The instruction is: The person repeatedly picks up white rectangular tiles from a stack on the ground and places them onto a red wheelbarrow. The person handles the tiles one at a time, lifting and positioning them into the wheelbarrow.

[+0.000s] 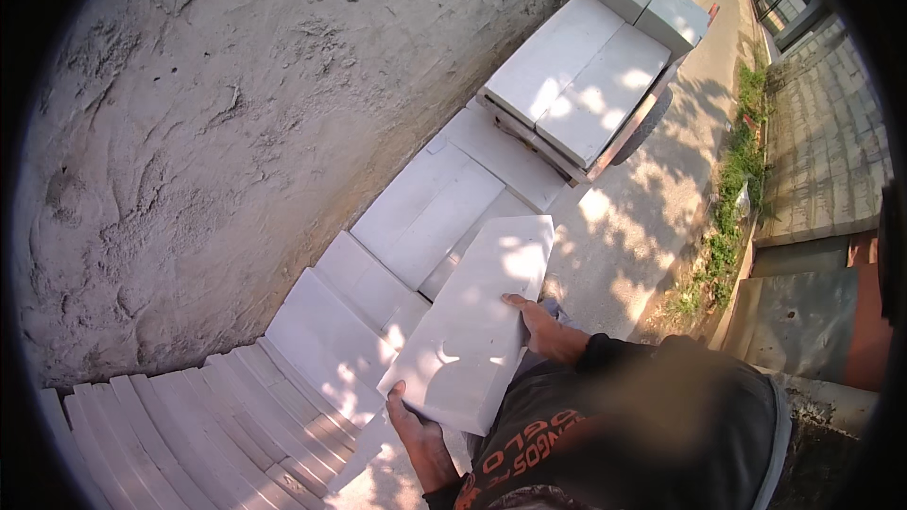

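Observation:
A white lightweight-concrete block is held in front of my body, its broad face turned up and dappled with sunlight. My left hand grips its near lower end, with the thumb at the edge of the top face. Along its right long side, my right hand holds it with the thumb laid on top; the other fingers are hidden beneath. Stacked blocks of the same kind lie just beyond it, along the wall. A flatter step of blocks sits left of the held one.
A rough plastered wall runs along the left. A wheeled cart carries several blocks. More blocks stand in a tight row at lower left. Concrete pavement, a grass strip and a block wall lie rightward.

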`<control>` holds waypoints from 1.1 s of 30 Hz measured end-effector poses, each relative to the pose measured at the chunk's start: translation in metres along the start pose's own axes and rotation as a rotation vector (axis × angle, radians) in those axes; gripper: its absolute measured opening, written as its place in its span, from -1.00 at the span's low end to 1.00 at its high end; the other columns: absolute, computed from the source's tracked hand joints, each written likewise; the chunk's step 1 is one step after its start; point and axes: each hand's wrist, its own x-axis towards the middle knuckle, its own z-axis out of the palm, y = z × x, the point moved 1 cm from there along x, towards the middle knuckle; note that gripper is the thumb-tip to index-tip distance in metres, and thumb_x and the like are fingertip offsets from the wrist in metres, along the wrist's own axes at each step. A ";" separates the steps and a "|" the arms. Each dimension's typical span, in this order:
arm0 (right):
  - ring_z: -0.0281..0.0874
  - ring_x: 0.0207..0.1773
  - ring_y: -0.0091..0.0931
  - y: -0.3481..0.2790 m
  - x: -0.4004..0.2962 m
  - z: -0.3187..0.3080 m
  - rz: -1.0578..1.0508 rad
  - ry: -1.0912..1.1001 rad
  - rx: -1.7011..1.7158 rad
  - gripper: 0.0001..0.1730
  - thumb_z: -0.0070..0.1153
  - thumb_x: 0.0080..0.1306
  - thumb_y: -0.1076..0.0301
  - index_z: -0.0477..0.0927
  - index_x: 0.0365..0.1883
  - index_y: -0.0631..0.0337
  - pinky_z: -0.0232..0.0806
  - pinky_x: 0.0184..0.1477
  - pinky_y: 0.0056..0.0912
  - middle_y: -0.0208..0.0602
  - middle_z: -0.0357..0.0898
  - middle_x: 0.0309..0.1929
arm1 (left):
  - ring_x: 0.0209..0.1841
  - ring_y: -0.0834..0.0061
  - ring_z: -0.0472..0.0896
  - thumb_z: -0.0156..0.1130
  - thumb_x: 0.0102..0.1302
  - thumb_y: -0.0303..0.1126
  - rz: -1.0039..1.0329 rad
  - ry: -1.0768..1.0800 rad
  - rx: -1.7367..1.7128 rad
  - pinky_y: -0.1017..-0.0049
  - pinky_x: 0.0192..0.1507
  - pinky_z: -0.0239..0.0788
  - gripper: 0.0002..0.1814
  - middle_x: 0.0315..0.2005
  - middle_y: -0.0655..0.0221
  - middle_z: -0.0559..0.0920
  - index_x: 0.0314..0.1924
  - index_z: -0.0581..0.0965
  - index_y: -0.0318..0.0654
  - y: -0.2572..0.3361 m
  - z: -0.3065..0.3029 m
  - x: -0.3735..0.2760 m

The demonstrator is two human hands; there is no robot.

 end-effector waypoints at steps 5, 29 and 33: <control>0.59 0.13 -0.22 -0.124 -0.036 -0.111 -0.233 -0.063 0.203 -0.49 0.15 0.44 0.15 0.46 0.22 0.30 0.50 0.15 -0.02 -0.11 0.57 0.10 | 0.08 0.13 0.61 0.13 0.33 -0.22 -0.029 -0.387 0.029 0.18 0.15 0.46 -0.48 0.04 0.11 0.61 0.19 0.44 -0.41 -0.066 0.143 -0.038; 0.49 0.12 -0.28 -0.270 -0.076 -0.079 -0.226 -0.148 -0.132 -0.20 0.37 0.25 0.08 0.37 0.20 0.60 0.42 0.10 -0.06 -0.01 0.53 0.06 | 0.17 0.10 0.55 0.08 0.30 -0.02 0.297 -0.176 -0.017 0.13 0.19 0.44 -0.30 0.13 0.07 0.55 0.27 0.38 -0.44 -0.079 0.260 -0.154; 0.48 0.10 -0.33 -0.329 -0.078 -0.055 -0.344 -0.349 -0.088 -0.39 0.30 0.29 0.16 0.47 0.11 0.50 0.37 0.13 -0.12 -0.09 0.55 0.00 | 0.15 0.11 0.57 0.12 0.26 0.00 0.305 -0.314 -0.087 0.15 0.15 0.48 -0.27 0.13 0.08 0.56 0.28 0.39 -0.42 -0.077 0.291 -0.129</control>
